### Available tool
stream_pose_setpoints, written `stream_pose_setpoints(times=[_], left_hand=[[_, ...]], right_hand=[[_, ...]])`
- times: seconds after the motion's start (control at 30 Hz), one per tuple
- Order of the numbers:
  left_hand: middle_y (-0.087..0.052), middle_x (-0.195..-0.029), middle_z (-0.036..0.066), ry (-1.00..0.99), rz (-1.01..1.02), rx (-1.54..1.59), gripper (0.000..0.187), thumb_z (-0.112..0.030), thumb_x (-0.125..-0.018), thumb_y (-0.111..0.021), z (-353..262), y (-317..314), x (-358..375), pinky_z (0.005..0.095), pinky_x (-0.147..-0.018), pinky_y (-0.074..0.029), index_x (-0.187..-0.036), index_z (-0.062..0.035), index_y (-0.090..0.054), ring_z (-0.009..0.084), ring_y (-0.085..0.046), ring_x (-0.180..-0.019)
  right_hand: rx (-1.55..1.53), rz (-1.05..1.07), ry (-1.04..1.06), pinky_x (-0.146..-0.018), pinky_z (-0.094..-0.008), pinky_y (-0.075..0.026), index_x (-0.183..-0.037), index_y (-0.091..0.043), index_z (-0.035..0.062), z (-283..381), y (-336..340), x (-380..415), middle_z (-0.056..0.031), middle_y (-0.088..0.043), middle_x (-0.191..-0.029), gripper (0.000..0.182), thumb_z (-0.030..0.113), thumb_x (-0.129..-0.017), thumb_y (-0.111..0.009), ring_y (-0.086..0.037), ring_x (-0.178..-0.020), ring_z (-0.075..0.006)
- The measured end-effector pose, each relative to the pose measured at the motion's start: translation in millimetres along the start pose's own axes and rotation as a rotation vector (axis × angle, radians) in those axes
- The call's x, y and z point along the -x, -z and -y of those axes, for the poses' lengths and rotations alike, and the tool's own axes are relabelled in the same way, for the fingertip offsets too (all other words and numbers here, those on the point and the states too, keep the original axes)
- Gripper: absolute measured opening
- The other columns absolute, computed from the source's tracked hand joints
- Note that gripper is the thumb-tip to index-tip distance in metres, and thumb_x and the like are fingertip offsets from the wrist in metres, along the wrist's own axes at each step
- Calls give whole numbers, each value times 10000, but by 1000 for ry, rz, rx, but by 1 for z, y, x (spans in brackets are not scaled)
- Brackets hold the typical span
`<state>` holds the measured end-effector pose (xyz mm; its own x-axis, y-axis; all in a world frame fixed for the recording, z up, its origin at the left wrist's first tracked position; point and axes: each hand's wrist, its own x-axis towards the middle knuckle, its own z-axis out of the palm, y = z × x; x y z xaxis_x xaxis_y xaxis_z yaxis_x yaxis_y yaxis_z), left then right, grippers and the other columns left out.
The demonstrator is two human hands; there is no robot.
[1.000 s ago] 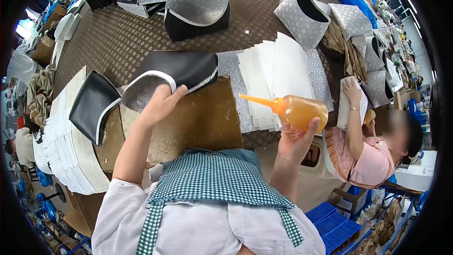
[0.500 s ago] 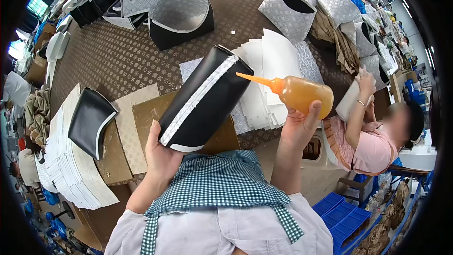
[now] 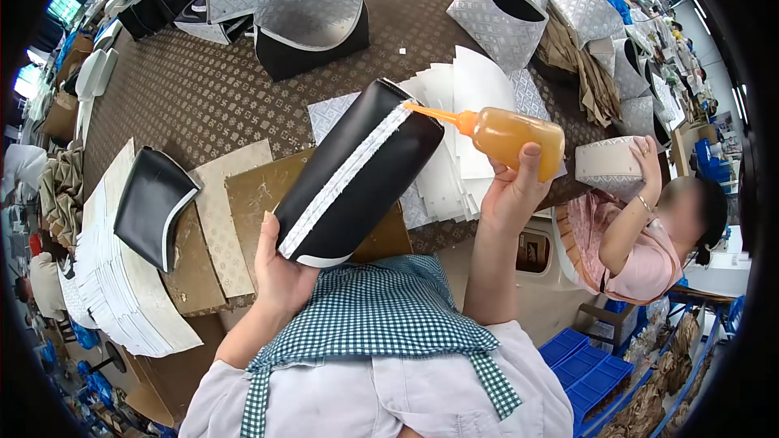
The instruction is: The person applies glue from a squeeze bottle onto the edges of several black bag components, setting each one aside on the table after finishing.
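My left hand (image 3: 284, 276) grips the lower end of a black leather-like piece (image 3: 365, 170), thumb on its near side. A white frayed strip (image 3: 345, 182) runs lengthwise along the piece. In my right hand (image 3: 514, 199) is a squeeze bottle (image 3: 519, 142) of amber liquid, lying nearly level. Its orange nozzle (image 3: 434, 113) points left, and the tip is at the strip's upper end. White sheets (image 3: 479, 89) lie behind the bottle, and a brown board (image 3: 268, 195) is under and beside the black piece.
A black curved piece (image 3: 154, 209) rests on stacked white strips (image 3: 114, 276) at left. An open black pouch (image 3: 312, 32) stands farther back, with patterned grey pieces (image 3: 499, 16) at back right. At right, a co-worker (image 3: 641, 235) holds a pale piece (image 3: 608, 166).
The bottle has moved slightly left and up, bringing its nozzle tip to the strip's upper end. The black piece has shifted slightly right. The co-worker's pale piece has turned.
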<state>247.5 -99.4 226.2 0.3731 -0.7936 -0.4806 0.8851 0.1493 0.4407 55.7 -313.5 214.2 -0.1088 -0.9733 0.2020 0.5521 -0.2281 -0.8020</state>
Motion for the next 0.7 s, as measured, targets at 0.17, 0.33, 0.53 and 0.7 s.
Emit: stream_pose_setpoints(times=[0.17, 0.33, 0.53, 0.7], left_hand=[[-512, -1278, 154, 25, -11, 28, 551, -459, -942, -390, 2, 1, -2, 451, -1009, -371, -1279, -27, -449, 292, -494, -1173], [-506, -1282, 163, 23, -2, 26, 561, -459, -940, -394, 1, 1, -2, 452, -1015, -372, -1282, -18, -442, 298, -497, -1171], [-499, -1289, 170, 25, 36, 36, 574, -457, -941, -394, 2, 1, -4, 447, -1016, -373, -1291, -4, -432, 296, -498, -1172], [-489, -1300, 163, 25, 41, 30, 582, -464, -938, -398, 3, -3, -4, 440, -1024, -366, -1296, -7, -428, 292, -487, -1183]], right_hand=[[-10, 36, -56, -789, -367, -555, -1184, -382, 35, 2, -1, 9, -85, -484, -1112, 504, 211, -821, -683, -570, -982, -196], [-44, 83, -110, -813, -348, -526, -1177, -445, 21, 8, -9, 23, -74, -534, -1080, 459, 225, -833, -671, -577, -970, -184], [-78, 124, -182, -829, -344, -511, -1195, -448, 10, 11, -11, 46, -81, -546, -1096, 474, 241, -840, -662, -580, -976, -181], [-52, 95, -115, -857, -357, -501, -1194, -448, 7, 13, -11, 51, -85, -548, -1103, 484, 263, -842, -660, -578, -997, -188]])
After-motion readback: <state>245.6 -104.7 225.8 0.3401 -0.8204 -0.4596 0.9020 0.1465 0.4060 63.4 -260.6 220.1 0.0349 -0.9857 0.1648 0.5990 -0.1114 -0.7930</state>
